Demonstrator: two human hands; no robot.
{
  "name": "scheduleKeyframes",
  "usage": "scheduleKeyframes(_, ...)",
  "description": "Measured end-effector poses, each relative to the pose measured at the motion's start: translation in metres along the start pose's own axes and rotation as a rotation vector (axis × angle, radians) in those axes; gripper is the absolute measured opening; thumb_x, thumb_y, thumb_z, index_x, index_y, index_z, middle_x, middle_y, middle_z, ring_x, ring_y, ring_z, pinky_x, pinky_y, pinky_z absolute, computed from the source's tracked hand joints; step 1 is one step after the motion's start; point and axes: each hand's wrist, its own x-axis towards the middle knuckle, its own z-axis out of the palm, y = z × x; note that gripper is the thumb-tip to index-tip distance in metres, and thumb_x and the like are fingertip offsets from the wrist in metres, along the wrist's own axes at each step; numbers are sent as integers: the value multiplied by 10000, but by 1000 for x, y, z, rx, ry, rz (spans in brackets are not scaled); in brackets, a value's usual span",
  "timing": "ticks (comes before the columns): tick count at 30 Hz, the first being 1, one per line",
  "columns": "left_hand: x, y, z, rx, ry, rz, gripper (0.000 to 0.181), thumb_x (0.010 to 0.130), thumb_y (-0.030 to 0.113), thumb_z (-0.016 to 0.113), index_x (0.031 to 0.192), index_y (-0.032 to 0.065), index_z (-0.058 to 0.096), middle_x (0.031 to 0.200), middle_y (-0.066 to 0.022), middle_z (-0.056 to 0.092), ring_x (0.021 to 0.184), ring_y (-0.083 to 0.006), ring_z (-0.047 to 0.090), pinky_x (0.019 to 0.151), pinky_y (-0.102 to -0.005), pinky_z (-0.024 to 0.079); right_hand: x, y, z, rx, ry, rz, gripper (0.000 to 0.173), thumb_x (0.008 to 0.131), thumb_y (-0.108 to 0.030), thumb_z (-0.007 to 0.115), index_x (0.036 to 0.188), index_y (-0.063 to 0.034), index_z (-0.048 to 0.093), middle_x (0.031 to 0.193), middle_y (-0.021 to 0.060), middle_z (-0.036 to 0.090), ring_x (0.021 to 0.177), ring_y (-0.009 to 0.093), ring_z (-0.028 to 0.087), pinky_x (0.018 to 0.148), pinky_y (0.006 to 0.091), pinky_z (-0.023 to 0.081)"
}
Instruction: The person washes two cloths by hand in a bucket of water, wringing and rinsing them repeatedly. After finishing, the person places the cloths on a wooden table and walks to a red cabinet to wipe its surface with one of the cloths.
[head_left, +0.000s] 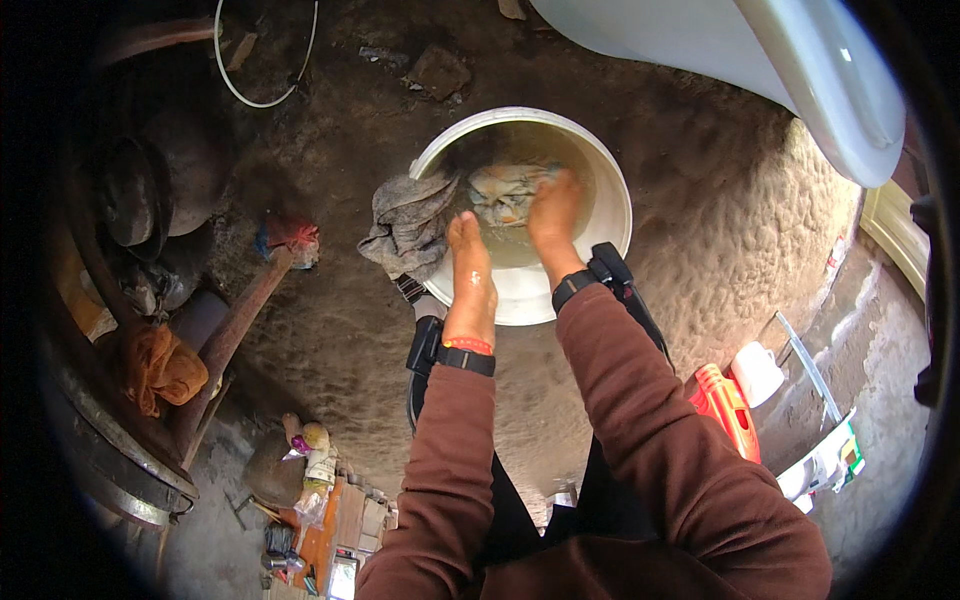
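A white plastic bucket (517, 311) of cloudy water stands on the ground before me. In the water lies a wet pale cloth (502, 187), bunched up, with faint coloured marks. My right hand (556, 210) is in the bucket, its blurred fingers curled on the right side of this cloth. A grey cloth (409, 221) hangs over the bucket's left rim. Just right of it my left hand (471, 274) reaches over the near rim, seen edge-on with wet skin. Its thumb points away from me; the other fingers are mostly hidden, so its grip is unclear.
A large pale plastic vessel (675, 37) is at the upper right. On the left stand a dark round pot (191, 172) and a wooden pole (240, 330). An orange-red plastic container (724, 409) sits at right. A white hoop (255, 101) is at the upper left.
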Motion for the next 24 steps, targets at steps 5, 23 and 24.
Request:
scheduleKeyframes(5, -11, -18, -1, -94, -31, -146, 583, 960, 450, 497, 1437, 151, 344, 1397, -138, 367, 1233, -263, 380, 982, -469, 351, 1, 17, 16, -386, -662, -329, 412, 839, -85, 589, 1237, -9, 514, 1166, 227, 590, 1093, 391, 562, 916, 466, 456)
scheduleKeyframes(23, -46, 25, -1, -441, -376, -186, 275, 933, 295, 625, 1119, 98, 582, 1029, -12, 601, 831, -109, 580, 675, -246, 475, -95, -72, -168, 609, -727, -53, 199, 945, -223, 576, 1010, -36, 561, 853, 178, 617, 805, 313, 589, 709, 366, 480)
scheduleKeyframes(24, -54, 29, -1, -455, -412, -194, 283, 939, 281, 620, 1142, 88, 588, 1068, -5, 612, 837, -113, 600, 678, -249, 494, -94, -75, -165, 563, -741, -51, 179, 929, -214, 584, 969, -40, 569, 812, 212, 625, 768, 411, 625, 666, 400, 495)
